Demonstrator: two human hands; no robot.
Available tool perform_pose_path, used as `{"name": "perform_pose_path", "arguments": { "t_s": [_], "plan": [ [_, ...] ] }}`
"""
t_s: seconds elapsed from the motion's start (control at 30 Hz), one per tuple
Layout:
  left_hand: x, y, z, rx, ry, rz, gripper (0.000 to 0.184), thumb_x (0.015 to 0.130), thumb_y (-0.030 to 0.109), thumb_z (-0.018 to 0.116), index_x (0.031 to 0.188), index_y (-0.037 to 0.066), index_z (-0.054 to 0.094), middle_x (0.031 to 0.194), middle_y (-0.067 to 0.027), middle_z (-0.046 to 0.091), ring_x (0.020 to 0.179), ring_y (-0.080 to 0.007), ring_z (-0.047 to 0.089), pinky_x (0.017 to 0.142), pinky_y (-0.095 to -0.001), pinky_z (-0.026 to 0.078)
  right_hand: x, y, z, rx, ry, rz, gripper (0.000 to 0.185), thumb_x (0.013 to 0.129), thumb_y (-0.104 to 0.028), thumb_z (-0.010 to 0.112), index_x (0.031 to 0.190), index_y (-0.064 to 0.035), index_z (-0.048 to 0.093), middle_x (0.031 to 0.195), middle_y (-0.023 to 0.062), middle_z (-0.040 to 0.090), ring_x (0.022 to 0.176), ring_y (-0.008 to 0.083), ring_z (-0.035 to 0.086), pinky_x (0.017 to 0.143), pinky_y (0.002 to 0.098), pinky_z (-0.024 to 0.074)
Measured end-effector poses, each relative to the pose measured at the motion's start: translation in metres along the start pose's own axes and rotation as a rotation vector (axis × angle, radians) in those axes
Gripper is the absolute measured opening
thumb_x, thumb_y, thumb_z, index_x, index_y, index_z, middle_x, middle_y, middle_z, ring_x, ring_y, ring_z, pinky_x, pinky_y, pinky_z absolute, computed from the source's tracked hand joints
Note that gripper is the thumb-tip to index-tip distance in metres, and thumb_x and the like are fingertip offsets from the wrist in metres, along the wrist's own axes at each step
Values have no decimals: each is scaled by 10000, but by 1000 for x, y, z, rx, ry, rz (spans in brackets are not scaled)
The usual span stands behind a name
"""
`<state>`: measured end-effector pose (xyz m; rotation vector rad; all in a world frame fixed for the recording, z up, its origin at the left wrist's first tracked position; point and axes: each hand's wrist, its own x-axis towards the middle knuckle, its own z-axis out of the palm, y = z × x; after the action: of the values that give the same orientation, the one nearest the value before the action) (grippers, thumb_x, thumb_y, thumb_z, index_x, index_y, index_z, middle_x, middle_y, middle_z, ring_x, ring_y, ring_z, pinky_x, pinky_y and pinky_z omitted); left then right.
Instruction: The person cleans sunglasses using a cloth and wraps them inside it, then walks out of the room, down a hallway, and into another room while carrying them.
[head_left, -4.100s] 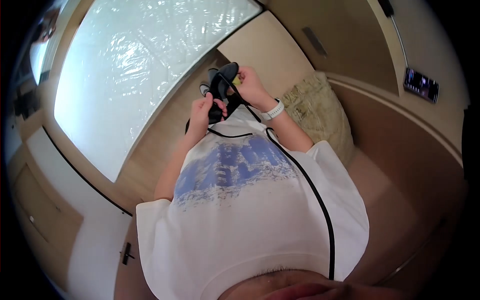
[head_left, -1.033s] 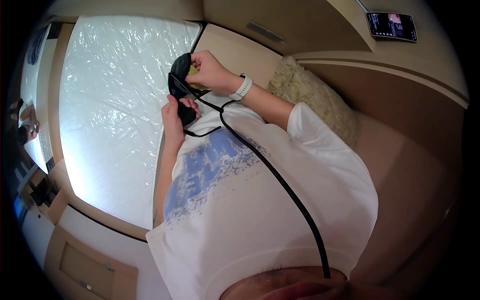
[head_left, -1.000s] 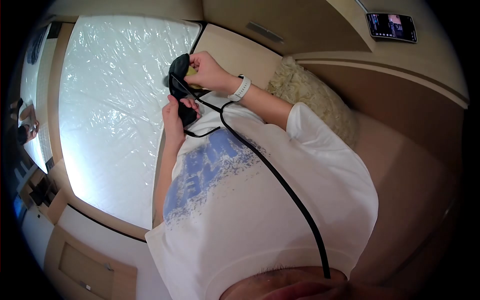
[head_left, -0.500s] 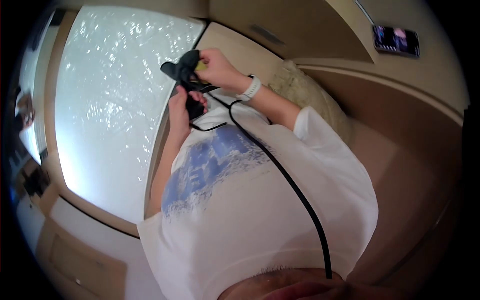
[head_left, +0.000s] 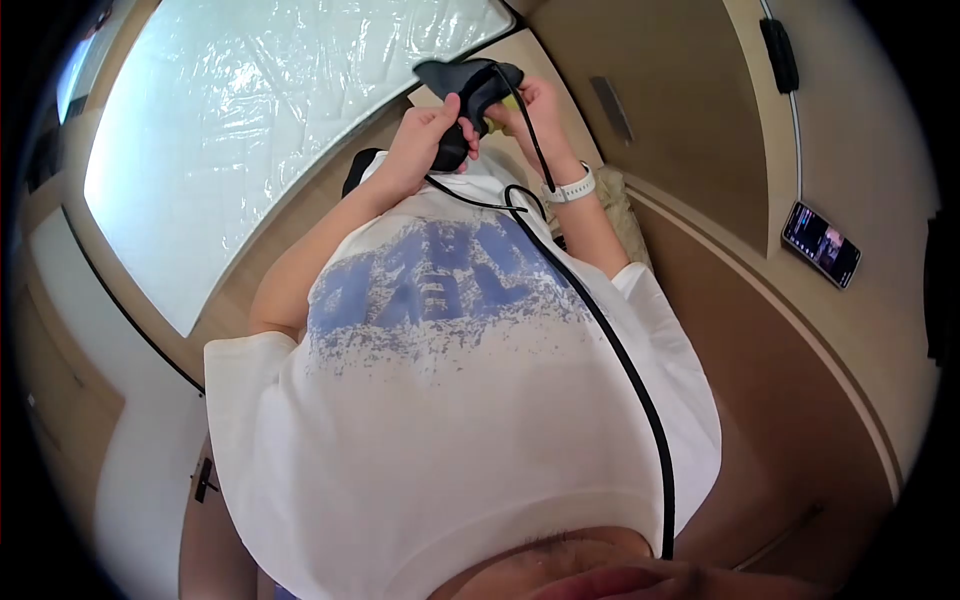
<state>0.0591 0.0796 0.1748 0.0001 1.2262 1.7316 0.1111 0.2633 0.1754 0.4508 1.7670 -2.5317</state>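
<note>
My left hand (head_left: 425,143) is wrapped round the lower part of a black object (head_left: 470,85) with a curved, rounded upper part; its exact kind is unclear. On the other side, my right hand (head_left: 530,118), above a white wristband (head_left: 571,187), pinches the object's right edge. A yellow-green piece (head_left: 512,101) shows by the right fingers, partly hidden. A thin black cord hangs from the object past the right wrist. Another black cable (head_left: 610,340) runs down over the white shirt (head_left: 450,430) with blue print.
A large plastic-wrapped white panel or mattress (head_left: 270,130) lies at the upper left. On the right, a lit phone (head_left: 821,245) rests on a pale ledge beside a white cable with a black block (head_left: 779,55). A patterned beige cushion (head_left: 622,215) is partly hidden behind the right forearm.
The view has turned, so hands and object appear farther right and higher, and the phone lower. Both hands still hold the black object, whose curved part now lies more sideways.
</note>
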Motion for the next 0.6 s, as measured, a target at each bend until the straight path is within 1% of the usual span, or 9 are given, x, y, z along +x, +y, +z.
{"name": "perform_pose_path", "arguments": {
  "t_s": [0.03,0.1,0.17,0.23,0.3,0.37,0.43,0.47,0.6],
  "plan": [
    [0,-1,0,-18,6,-4,591,1048,515,436,768,16,581,788,-93,621,689,-176,628,577,-285,514,2,3,-4,-84,29,-15,160,812,73,717,950,-3,690,908,2,696,796,68,619,715,228,498],
    [-1,-1,0,-14,14,19,585,1046,512,443,772,16,589,807,-94,632,679,-173,631,567,-281,515,10,4,-9,-87,32,-23,174,808,80,716,960,-2,694,906,-4,697,798,72,622,715,227,499],
    [-2,5,2,41,-6,-31,582,1044,512,449,772,17,592,814,-96,639,677,-174,636,571,-284,517,17,3,-3,32,83,-106,190,805,80,721,972,-9,702,912,-5,698,809,73,618,721,231,500],
    [-4,5,3,5,9,-36,577,1042,511,455,772,20,593,801,-93,637,684,-174,641,569,-288,517,17,6,2,49,77,-88,191,802,85,722,972,-1,704,928,3,700,830,75,621,734,235,503],
    [-3,5,4,-22,82,-87,576,1040,514,458,769,25,592,791,-91,638,683,-175,641,567,-291,516,13,12,0,-40,23,54,186,798,89,723,968,16,699,938,13,703,831,86,636,740,243,515],
    [-5,6,8,10,115,-61,574,1035,521,465,761,32,584,784,-90,635,674,-178,636,562,-292,513,13,13,-6,-74,4,1,169,804,98,703,957,26,693,925,19,705,813,94,645,726,242,517],
    [-7,7,10,-52,71,-8,577,1028,532,470,759,34,582,780,-90,633,666,-179,631,556,-292,511,12,2,-14,12,-23,-2,161,811,99,682,951,20,690,906,23,706,786,93,645,712,241,515],
    [-9,8,10,-52,62,-9,590,1025,545,465,757,32,580,779,-90,632,663,-178,629,548,-296,511,15,0,-11,78,-3,-51,172,811,102,667,959,18,689,904,32,709,781,92,649,711,240,519],
    [-10,13,8,-24,50,-36,596,1034,543,444,765,32,592,781,-94,637,665,-180,635,547,-294,516,25,6,-1,142,45,-60,188,813,94,690,986,19,693,905,34,711,780,98,655,703,246,527]
  ]
}}
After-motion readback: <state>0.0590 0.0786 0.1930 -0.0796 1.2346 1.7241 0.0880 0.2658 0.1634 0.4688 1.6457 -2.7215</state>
